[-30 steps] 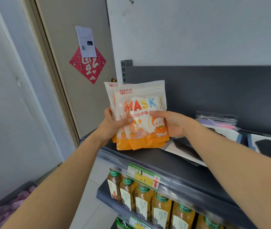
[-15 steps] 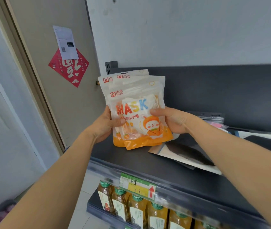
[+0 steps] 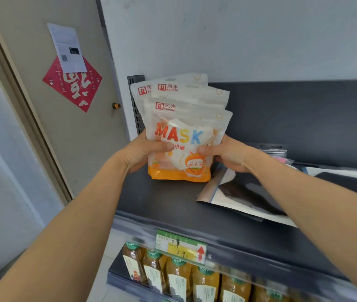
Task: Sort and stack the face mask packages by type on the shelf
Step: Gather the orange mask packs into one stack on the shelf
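Several mask packages [image 3: 184,127] upright, gripped by left hand [image 3: 139,152], right hand [image 3: 229,154], dark shelf [image 3: 162,205], white wall [image 3: 238,40]

Dark shelf [image 3: 162,205] bears upright orange mask packages [image 3: 179,131] and flat black-mask packages [image 3: 245,192].

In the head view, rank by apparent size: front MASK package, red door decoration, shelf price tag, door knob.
1. front MASK package
2. red door decoration and shelf price tag look about alike; the tag is nearer, so unranked
3. door knob, smallest
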`<state>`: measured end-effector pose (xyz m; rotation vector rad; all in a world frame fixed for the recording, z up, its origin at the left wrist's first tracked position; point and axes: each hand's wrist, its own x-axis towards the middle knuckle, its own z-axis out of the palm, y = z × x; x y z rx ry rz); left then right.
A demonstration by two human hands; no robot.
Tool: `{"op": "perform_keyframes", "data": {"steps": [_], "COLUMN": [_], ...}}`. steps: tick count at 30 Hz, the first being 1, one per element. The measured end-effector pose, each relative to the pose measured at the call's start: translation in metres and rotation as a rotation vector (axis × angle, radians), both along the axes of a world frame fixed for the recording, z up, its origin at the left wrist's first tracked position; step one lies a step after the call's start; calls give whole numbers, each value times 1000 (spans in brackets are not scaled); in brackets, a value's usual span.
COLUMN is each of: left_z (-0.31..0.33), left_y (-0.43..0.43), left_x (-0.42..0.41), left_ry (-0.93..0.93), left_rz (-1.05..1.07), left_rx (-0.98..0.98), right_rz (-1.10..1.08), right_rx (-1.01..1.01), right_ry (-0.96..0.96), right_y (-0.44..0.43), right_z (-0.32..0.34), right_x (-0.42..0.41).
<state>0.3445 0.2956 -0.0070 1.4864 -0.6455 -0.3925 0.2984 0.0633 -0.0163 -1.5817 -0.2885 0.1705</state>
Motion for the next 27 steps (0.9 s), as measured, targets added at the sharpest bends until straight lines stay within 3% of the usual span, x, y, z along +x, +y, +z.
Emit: {"op": "perform_keyframes", "data": {"steps": [3, 8, 17, 21, 27], "left_z": [0, -10, -13, -10, -1], "left_y": [3, 1, -3, -3, -2], "left_x": [3, 3, 12, 15, 22], "left_ry": [29, 84, 136, 129, 77], "left_rz": [-68, -113, -50, -54, -77], "left_rx": [62, 5, -109, -102, -40], "right_rz": [-14, 27, -12, -154, -96], "right_rx": [-50, -156, -110, -201, -126], "right_ry": [-35, 35, 18, -7, -63], "right_y": [2, 3, 12, 9, 6], "right_z": [-5, -3, -2, -2, 3], "right_x": [-5, -8, -6, 2, -4]}}
